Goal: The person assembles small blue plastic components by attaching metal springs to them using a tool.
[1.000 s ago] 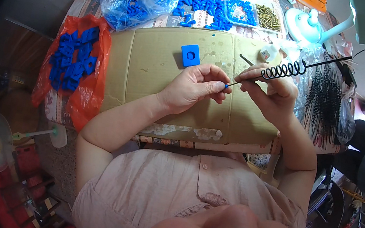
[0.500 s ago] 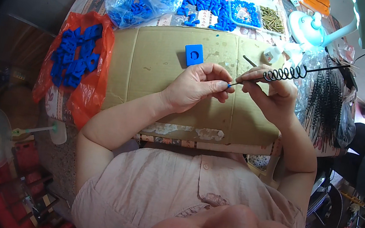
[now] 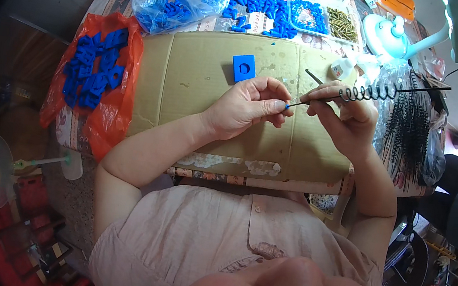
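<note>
Over cardboard sheet (image 3: 201,91), left hand (image 3: 249,107) pinches one small blue piece (image 3: 287,108); right hand (image 3: 345,116) grips one coiled black wire (image 3: 367,92).

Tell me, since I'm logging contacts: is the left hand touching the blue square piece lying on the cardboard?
Apart. The head view shows bare cardboard between the left hand and the blue square piece, which lies just beyond the fingers.

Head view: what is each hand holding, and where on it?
Right hand grips the coiled black wire by its straight end. Left hand pinches a tiny blue piece at its fingertips.
</note>
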Action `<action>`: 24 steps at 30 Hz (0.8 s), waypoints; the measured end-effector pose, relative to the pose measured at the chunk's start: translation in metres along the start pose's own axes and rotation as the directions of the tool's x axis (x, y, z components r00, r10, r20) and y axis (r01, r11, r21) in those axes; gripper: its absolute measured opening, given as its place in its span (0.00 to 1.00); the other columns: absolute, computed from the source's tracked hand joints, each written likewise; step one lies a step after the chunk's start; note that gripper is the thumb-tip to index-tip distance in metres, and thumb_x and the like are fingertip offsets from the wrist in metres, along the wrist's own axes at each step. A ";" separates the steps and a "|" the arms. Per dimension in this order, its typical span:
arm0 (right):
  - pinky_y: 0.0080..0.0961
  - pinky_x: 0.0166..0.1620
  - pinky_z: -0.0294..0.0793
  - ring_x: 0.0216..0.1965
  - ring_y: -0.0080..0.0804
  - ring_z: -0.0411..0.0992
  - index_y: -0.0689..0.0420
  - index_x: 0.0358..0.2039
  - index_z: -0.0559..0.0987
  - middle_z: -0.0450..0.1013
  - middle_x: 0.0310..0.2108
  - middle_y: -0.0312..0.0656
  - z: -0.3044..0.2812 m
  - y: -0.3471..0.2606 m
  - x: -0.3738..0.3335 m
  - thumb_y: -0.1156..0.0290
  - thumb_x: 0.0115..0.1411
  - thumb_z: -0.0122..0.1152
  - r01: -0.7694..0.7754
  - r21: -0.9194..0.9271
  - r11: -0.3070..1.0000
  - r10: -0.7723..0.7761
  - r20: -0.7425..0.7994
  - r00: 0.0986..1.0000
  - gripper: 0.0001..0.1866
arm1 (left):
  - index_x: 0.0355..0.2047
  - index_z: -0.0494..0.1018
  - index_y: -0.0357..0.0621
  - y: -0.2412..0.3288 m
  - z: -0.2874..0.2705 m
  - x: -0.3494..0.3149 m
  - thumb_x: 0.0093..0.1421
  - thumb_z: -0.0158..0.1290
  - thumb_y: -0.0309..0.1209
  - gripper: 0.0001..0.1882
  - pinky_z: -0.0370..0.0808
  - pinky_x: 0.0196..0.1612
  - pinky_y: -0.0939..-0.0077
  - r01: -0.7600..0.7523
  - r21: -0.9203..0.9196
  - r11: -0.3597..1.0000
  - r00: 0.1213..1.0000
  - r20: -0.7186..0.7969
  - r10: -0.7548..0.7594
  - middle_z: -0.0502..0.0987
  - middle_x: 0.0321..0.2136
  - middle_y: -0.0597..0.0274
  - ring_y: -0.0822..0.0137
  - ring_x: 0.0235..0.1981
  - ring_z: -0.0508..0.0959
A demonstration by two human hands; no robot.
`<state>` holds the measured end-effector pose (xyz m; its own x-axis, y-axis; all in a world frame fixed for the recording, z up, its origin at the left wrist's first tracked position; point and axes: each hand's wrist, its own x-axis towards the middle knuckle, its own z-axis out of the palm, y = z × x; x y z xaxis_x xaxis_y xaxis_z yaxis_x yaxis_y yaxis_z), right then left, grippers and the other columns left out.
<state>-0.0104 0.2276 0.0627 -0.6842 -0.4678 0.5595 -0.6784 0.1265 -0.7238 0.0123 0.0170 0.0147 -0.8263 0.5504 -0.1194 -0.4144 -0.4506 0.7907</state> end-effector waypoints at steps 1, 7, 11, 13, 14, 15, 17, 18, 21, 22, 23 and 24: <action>0.19 0.28 0.72 0.25 0.22 0.74 0.61 0.31 0.79 0.76 0.24 0.38 0.000 -0.002 0.000 0.84 0.48 0.64 -0.040 0.068 0.997 0.042 -0.028 0.999 0.08 | 0.41 0.69 0.42 0.000 0.000 0.000 0.60 0.51 0.25 0.08 0.74 0.36 0.77 0.004 -0.018 1.000 1.000 0.003 -0.004 0.77 0.33 0.59 0.70 0.31 0.77; 0.17 0.29 0.73 0.25 0.21 0.74 0.62 0.31 0.78 0.76 0.25 0.38 -0.002 -0.005 -0.001 0.85 0.49 0.62 -0.086 0.146 0.986 0.096 -0.060 0.994 0.08 | 0.41 0.68 0.42 0.000 -0.001 0.001 0.60 0.51 0.25 0.09 0.74 0.37 0.77 -0.006 -0.010 1.000 1.000 0.006 0.006 0.77 0.34 0.58 0.69 0.32 0.77; 0.18 0.30 0.73 0.25 0.21 0.74 0.61 0.32 0.79 0.76 0.24 0.38 -0.001 -0.001 0.000 0.85 0.48 0.63 -0.013 0.088 0.996 0.018 -0.055 0.998 0.09 | 0.42 0.68 0.43 -0.001 -0.001 0.001 0.60 0.51 0.25 0.09 0.74 0.37 0.76 -0.005 -0.003 1.000 1.000 0.012 0.005 0.77 0.35 0.58 0.70 0.32 0.77; 0.18 0.30 0.72 0.25 0.22 0.74 0.61 0.32 0.79 0.76 0.23 0.37 -0.002 -0.003 0.001 0.85 0.48 0.63 -0.025 0.077 0.997 0.028 -0.041 0.999 0.09 | 0.42 0.68 0.43 -0.001 -0.001 0.001 0.60 0.51 0.25 0.09 0.74 0.38 0.76 -0.017 0.006 1.000 1.000 0.023 0.017 0.77 0.35 0.58 0.70 0.32 0.77; 0.19 0.30 0.72 0.25 0.22 0.74 0.60 0.32 0.79 0.75 0.23 0.37 -0.002 -0.004 0.001 0.84 0.48 0.63 -0.037 0.065 0.997 0.038 -0.026 0.999 0.10 | 0.42 0.68 0.43 -0.001 -0.001 0.000 0.60 0.51 0.25 0.09 0.74 0.38 0.76 -0.018 0.006 1.000 1.000 0.022 0.018 0.77 0.35 0.58 0.70 0.32 0.77; 0.19 0.30 0.72 0.25 0.22 0.74 0.60 0.32 0.79 0.75 0.23 0.37 -0.002 -0.003 0.001 0.84 0.48 0.63 -0.037 0.064 0.997 0.038 -0.026 0.999 0.10 | 0.42 0.68 0.43 -0.001 0.000 0.000 0.60 0.51 0.25 0.09 0.74 0.38 0.76 -0.015 0.012 1.000 1.000 0.019 0.015 0.77 0.35 0.58 0.70 0.32 0.77; 0.19 0.30 0.72 0.25 0.23 0.74 0.60 0.32 0.80 0.75 0.23 0.37 -0.001 -0.003 0.001 0.84 0.48 0.63 -0.019 0.056 0.998 0.021 -0.028 0.999 0.10 | 0.42 0.68 0.43 0.000 0.000 0.000 0.61 0.51 0.25 0.09 0.74 0.38 0.76 -0.013 0.019 1.000 1.000 0.016 0.013 0.77 0.35 0.58 0.70 0.32 0.77; 0.19 0.30 0.72 0.25 0.23 0.74 0.60 0.32 0.80 0.75 0.23 0.37 -0.001 -0.003 0.000 0.84 0.48 0.63 -0.020 0.055 0.998 0.021 -0.028 0.999 0.10 | 0.42 0.68 0.43 0.000 0.000 0.000 0.60 0.51 0.25 0.09 0.74 0.38 0.76 -0.009 0.023 1.000 1.000 0.013 0.009 0.77 0.35 0.58 0.70 0.32 0.77; 0.19 0.30 0.72 0.25 0.23 0.74 0.59 0.32 0.80 0.75 0.23 0.37 -0.002 -0.003 0.000 0.84 0.47 0.62 -0.027 0.041 0.999 0.028 -0.020 0.999 0.10 | 0.42 0.68 0.43 0.000 0.001 0.000 0.60 0.50 0.25 0.09 0.74 0.38 0.76 -0.001 0.015 1.000 1.000 0.008 0.001 0.77 0.35 0.58 0.70 0.32 0.77; 0.19 0.30 0.72 0.25 0.23 0.74 0.59 0.32 0.80 0.75 0.23 0.37 -0.001 -0.003 0.000 0.85 0.47 0.62 -0.034 0.050 0.998 0.035 -0.017 0.999 0.10 | 0.42 0.68 0.43 0.000 0.001 0.000 0.60 0.50 0.25 0.09 0.74 0.38 0.76 0.004 0.003 1.000 1.000 0.005 -0.004 0.77 0.35 0.58 0.70 0.32 0.77; 0.19 0.30 0.72 0.25 0.23 0.74 0.59 0.32 0.80 0.75 0.23 0.37 -0.001 -0.003 0.000 0.85 0.47 0.62 -0.042 0.059 0.997 0.043 -0.014 0.999 0.11 | 0.42 0.68 0.43 0.001 0.002 0.000 0.60 0.50 0.25 0.09 0.74 0.38 0.76 0.004 0.003 1.000 1.000 0.004 -0.004 0.77 0.35 0.58 0.70 0.32 0.77; 0.19 0.30 0.72 0.25 0.23 0.74 0.59 0.32 0.80 0.75 0.23 0.37 -0.001 -0.003 0.000 0.85 0.47 0.62 -0.041 0.059 0.997 0.042 -0.013 0.999 0.11 | 0.42 0.68 0.43 0.001 0.002 0.000 0.60 0.50 0.25 0.09 0.74 0.38 0.76 0.004 0.014 1.000 1.000 0.002 -0.004 0.77 0.35 0.58 0.71 0.32 0.77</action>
<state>-0.0088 0.2280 0.0658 -0.7158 -0.4504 0.5337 -0.6325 0.0940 -0.7689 0.0127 0.0179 0.0167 -0.8239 0.5536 -0.1214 -0.4124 -0.4387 0.7984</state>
